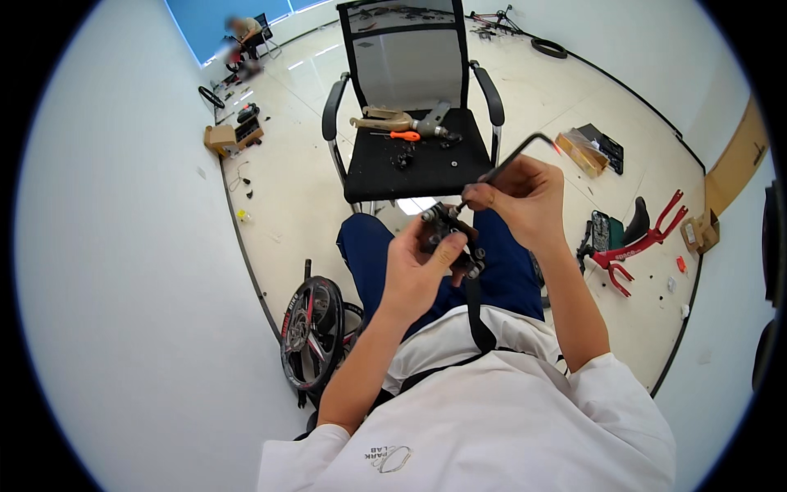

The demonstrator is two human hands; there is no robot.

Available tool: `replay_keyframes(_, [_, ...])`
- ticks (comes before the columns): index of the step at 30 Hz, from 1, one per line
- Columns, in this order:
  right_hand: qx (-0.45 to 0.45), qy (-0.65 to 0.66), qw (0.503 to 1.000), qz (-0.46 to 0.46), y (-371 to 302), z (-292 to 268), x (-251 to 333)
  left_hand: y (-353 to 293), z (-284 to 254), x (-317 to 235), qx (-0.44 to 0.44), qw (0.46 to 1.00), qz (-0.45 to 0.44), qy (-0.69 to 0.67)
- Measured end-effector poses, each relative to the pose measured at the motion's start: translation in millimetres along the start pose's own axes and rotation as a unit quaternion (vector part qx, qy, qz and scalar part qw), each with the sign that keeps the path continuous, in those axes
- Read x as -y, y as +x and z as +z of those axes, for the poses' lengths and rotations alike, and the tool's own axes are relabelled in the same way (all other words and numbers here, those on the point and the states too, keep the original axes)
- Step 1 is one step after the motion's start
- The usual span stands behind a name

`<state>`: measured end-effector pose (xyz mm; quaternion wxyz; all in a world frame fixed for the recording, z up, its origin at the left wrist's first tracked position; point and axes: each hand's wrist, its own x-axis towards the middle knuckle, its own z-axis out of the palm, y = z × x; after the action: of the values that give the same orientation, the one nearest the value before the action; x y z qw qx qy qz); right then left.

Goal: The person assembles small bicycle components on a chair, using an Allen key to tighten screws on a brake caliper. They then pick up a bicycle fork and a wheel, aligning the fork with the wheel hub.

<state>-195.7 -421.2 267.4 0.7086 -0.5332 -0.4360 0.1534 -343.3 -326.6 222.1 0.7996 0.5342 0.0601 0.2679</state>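
Observation:
Above my lap, my left hand is closed around a small black metal bike part with silver bolts, which looks like a brake caliper. Its far side is partly hidden by my fingers. My right hand pinches a long black L-shaped hex key. The key's lower end meets the caliper near a silver bolt, while its bent end points up and right. Whether the tip sits inside the bolt is too small to tell.
An office chair faces me, bearing an orange-handled screwdriver, a fork-shaped metal part and small black parts. A bicycle wheel leans at my left. On the right lie a red frame part and a cardboard box. Another person sits far left.

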Motion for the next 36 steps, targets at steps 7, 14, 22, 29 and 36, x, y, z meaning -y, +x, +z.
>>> replay_keyframes(7, [0.097, -0.046, 0.993, -0.047, 0, -4, 10, 1, -7, 0, 0.022, 0.994, -0.066, -0.085])
replay_keyframes(14, [0.185, 0.059, 0.981, -0.016, 3, -3, 14, -1, -11, -12, 0.078, 0.975, -0.162, -0.130])
replay_keyframes(22, [0.045, 0.014, 0.998, -0.028, 2, 0, -7, 3, -4, -2, 0.043, 0.998, -0.039, 0.015])
replay_keyframes(29, [0.089, 0.060, 0.991, -0.080, 2, 1, -4, 3, 0, -2, 0.020, 0.999, -0.043, -0.020])
replay_keyframes(36, [0.109, 0.067, 0.992, -0.009, 1, -3, 7, 1, -2, -4, 0.057, 0.989, -0.082, -0.107])
